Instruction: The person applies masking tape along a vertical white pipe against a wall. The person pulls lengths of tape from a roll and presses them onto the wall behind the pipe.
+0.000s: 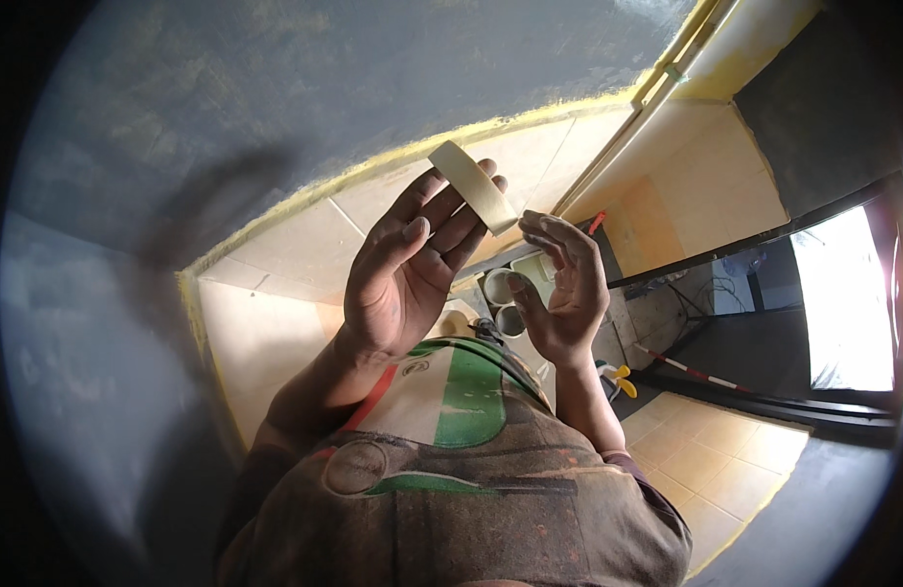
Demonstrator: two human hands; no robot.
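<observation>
A roll of cream masking tape point(474, 188) is held up in front of me, tilted, by my left hand point(402, 264). The fingers of that hand pass behind the roll, and two fingertips show beyond its upper edge. My left thumb stands apart from the tape. At the roll's lower right end is my right hand point(569, 289), its fingers curved and its thumb apart from them. The right fingertips are close to the tape's edge; I cannot tell whether they touch it. Nothing shows in the right palm.
Ahead rises a grey wall point(275, 88) with a yellow border above pale tiles point(285, 240). A pipe point(627, 132) runs along the corner. Below my hands stand round containers point(510, 322). To the right are a yellow-handled tool point(624, 383), a red-and-white pole point(696, 373) and a bright opening point(843, 303).
</observation>
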